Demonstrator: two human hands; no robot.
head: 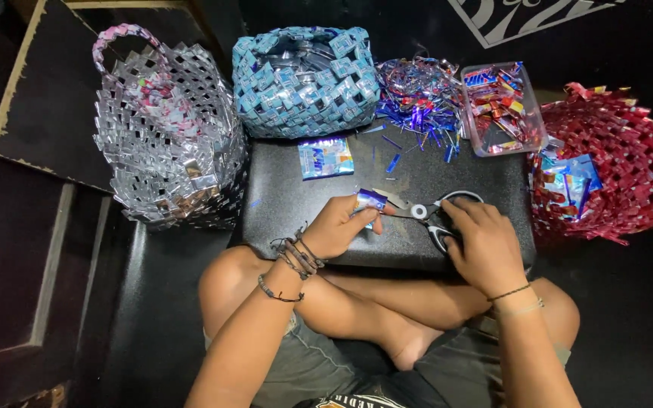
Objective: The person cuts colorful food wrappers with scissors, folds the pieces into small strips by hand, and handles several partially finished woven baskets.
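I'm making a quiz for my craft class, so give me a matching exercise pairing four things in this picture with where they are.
Things:
1. silver woven basket
2. blue woven basket
3. clear plastic tub
4. scissors

Places:
A. in the right hand
B. far left, beside the black board
C. right of the shiny scrap pile
D. top centre, behind the flat blue wrapper

Pairs: 1-B, 2-D, 3-C, 4-A

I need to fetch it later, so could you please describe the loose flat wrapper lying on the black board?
On the black board, look below the blue woven basket. There lies a flat square blue foil wrapper, alone and untouched, unlike the folded one in the left hand.
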